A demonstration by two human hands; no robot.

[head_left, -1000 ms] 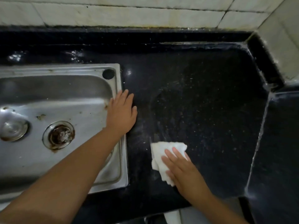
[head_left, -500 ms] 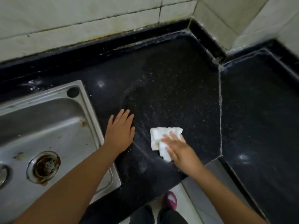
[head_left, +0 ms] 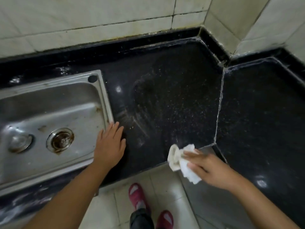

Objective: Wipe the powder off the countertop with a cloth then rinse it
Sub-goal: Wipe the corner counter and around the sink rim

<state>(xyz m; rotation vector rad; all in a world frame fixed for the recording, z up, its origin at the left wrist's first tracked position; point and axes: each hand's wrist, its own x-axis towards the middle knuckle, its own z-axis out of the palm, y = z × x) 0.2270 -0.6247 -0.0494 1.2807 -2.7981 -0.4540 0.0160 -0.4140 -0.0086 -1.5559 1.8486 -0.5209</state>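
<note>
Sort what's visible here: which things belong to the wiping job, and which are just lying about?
Job:
white cloth, gripped by the right hand
powder-streaked black countertop
steel sink, for rinsing
left hand, flat at the sink's edge

Not part of it:
loose sink plug
tiled wall
red slippers

Crumpled white cloth at powdery countertop edge

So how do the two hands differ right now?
The left hand lies flat and open across the sink rim and countertop, holding nothing. The right hand grips the white cloth at the counter's front edge. Both reach forward, palms down.
</note>
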